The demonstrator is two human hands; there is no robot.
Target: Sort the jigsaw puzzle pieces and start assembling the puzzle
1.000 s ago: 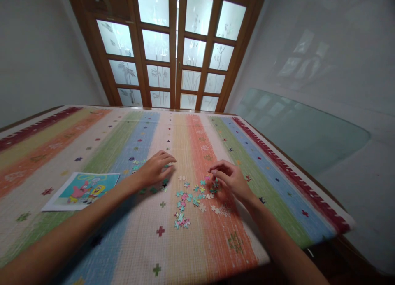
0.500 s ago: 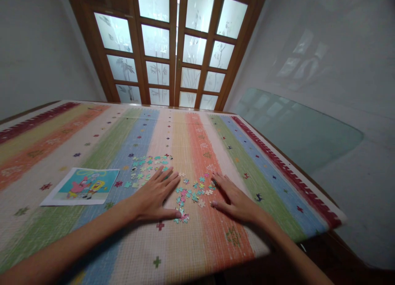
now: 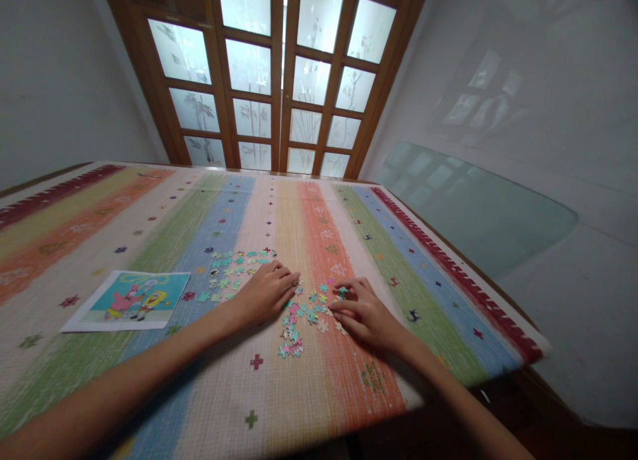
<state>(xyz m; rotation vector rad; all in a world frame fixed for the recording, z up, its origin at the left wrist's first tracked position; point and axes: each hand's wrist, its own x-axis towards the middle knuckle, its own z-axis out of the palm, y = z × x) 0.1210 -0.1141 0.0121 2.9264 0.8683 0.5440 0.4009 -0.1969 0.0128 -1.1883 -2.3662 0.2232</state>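
Loose jigsaw puzzle pieces (image 3: pixel 312 314) in teal, pink, yellow and pale colours lie scattered between my two hands. My left hand (image 3: pixel 266 292) rests at their left side, fingers bent and close together, tips down by the pieces at the top; what is under them is hidden. On the right, my right hand (image 3: pixel 366 312) curves over the edge of the scatter with fingers apart. Teal pieces (image 3: pixel 342 292) show between its fingers, and a pale piece (image 3: pixel 341 328) lies by its thumb. Rows of mostly teal puzzle pieces (image 3: pixel 228 272) are spread beyond my left hand.
A printed picture sheet (image 3: pixel 132 302) with cartoon figures lies to the left. The striped cloth (image 3: pixel 219 393) covers the table, whose near edge runs across the lower right. Wooden doors with frosted panes (image 3: pixel 252 68) stand behind; a white wall (image 3: pixel 563 114) is on the right.
My left hand has drawn its spread fingers together and bent them, its thumb leaving the lower pieces. My right hand has curled its fingers and shifted slightly left over the pieces.
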